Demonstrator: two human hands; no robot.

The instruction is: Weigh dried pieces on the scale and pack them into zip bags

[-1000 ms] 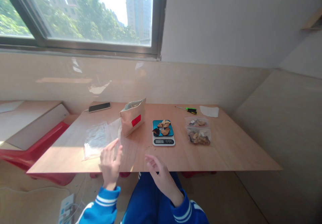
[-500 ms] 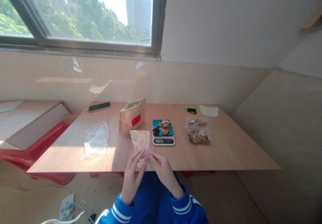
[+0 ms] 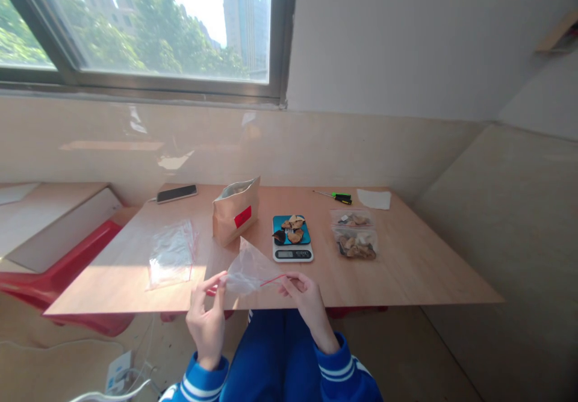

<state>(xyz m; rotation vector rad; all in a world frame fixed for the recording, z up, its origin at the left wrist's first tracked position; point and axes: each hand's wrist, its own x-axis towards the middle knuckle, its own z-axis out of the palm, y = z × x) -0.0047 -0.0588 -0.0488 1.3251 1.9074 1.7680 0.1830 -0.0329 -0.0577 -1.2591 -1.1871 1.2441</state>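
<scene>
A small clear zip bag with a red seal strip is stretched between both my hands over the table's near edge. My left hand pinches its left end and my right hand pinches its right end. Just beyond the bag stands a small digital scale with a blue top carrying several dried brown pieces. A brown paper pouch with a red label stands open to the scale's left.
A pile of clear zip bags lies on the wooden table at the left. Two filled bags lie right of the scale. A phone, a green-handled screwdriver and a white paper lie along the far edge.
My hands took one clear bag, brought it in front of me, then moved apart, pulling the bag out sideways between them.
</scene>
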